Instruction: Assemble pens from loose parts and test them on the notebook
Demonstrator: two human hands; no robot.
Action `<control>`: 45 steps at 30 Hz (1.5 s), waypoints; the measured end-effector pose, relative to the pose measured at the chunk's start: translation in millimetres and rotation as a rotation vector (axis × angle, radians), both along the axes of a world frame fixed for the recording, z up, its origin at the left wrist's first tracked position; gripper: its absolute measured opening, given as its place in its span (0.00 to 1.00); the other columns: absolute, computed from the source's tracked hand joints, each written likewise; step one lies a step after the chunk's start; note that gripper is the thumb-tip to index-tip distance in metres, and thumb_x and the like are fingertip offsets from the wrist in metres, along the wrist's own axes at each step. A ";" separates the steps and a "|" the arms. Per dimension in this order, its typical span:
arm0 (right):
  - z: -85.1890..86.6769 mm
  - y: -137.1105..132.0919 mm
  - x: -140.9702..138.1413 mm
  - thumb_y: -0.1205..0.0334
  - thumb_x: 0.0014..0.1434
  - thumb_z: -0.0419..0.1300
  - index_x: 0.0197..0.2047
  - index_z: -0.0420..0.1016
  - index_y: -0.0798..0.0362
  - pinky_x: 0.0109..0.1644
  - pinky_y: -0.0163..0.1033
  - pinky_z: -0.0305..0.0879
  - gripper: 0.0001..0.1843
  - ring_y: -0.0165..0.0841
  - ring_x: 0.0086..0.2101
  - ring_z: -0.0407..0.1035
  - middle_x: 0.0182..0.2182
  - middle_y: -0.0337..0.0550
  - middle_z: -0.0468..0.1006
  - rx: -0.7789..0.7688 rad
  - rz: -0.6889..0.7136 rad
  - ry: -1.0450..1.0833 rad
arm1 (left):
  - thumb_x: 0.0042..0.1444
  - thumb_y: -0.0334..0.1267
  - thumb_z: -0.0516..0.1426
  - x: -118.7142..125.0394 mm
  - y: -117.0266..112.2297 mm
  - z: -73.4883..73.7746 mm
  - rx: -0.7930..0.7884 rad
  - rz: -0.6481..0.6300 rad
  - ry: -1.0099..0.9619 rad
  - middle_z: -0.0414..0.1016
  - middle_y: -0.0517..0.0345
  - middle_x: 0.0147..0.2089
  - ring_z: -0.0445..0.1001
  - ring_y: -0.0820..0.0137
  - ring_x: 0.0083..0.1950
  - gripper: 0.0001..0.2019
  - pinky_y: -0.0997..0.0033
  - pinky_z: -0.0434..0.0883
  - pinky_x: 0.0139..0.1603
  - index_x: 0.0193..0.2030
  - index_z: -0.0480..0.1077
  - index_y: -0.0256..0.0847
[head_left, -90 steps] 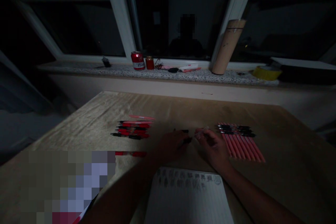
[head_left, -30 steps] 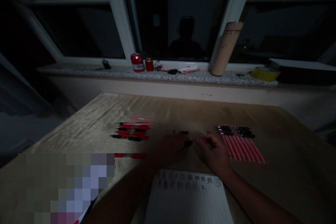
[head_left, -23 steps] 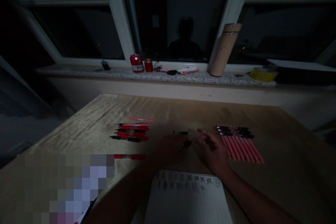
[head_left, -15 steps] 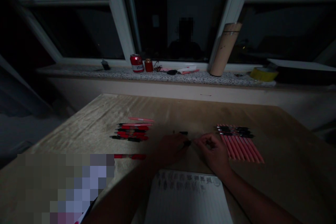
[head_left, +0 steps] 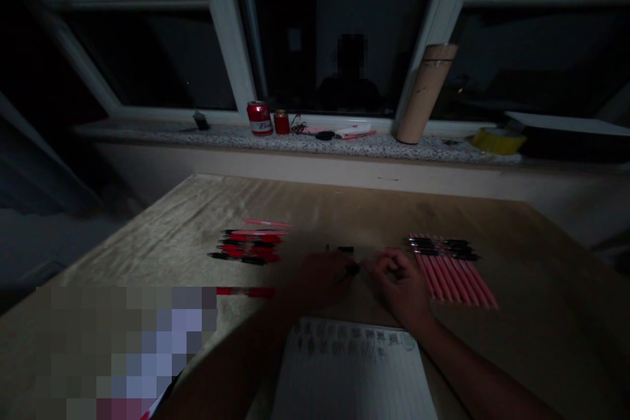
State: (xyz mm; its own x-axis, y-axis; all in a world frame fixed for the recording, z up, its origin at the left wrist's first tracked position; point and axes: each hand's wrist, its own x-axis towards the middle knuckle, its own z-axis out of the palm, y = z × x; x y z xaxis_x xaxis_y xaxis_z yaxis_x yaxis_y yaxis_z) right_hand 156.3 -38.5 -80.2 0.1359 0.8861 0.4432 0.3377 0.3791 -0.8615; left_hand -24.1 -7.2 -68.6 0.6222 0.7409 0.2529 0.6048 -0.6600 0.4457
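Both hands rest close together on a wooden table (head_left: 344,203) in dim light. My left hand (head_left: 319,279) is closed round a dark pen part (head_left: 350,269) whose black tip pokes out toward the right. My right hand (head_left: 401,282) is curled, its fingertips pinched near that tip; what it holds is too small to name. A small black piece (head_left: 344,249) lies just beyond the hands. A lined notebook (head_left: 352,371) lies in front of me.
Red and black pens (head_left: 249,244) lie in a group at the left, one red pen (head_left: 243,291) nearer me. Pink pens (head_left: 455,269) lie in a row at the right. The windowsill (head_left: 295,138) holds a can, a cardboard tube (head_left: 426,95) and yellow tape.
My right hand's fingers spread open briefly, then curled back into a pinch beside my left hand. The left hand has stayed in place.
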 end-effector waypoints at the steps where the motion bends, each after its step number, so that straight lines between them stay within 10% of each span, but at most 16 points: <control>1: 0.2 -0.3 0.4 0.57 0.54 0.60 0.39 0.70 0.52 0.27 0.34 0.63 0.11 0.29 0.22 0.66 0.19 0.34 0.70 -0.004 0.016 -0.001 | 0.57 0.40 0.52 0.2 0.1 -0.3 0.000 -0.003 0.002 0.74 0.57 0.40 0.71 0.69 0.40 0.11 0.71 0.65 0.42 0.45 0.69 0.41; 45: 3.8 -4.1 0.4 0.56 0.58 0.55 0.42 0.74 0.53 0.22 0.33 0.62 0.13 0.29 0.18 0.66 0.17 0.36 0.73 -0.040 0.116 -0.060 | 0.56 0.39 0.52 -0.1 -1.1 2.8 -0.019 -0.008 0.042 0.74 0.56 0.42 0.71 0.68 0.41 0.12 0.70 0.66 0.43 0.46 0.68 0.41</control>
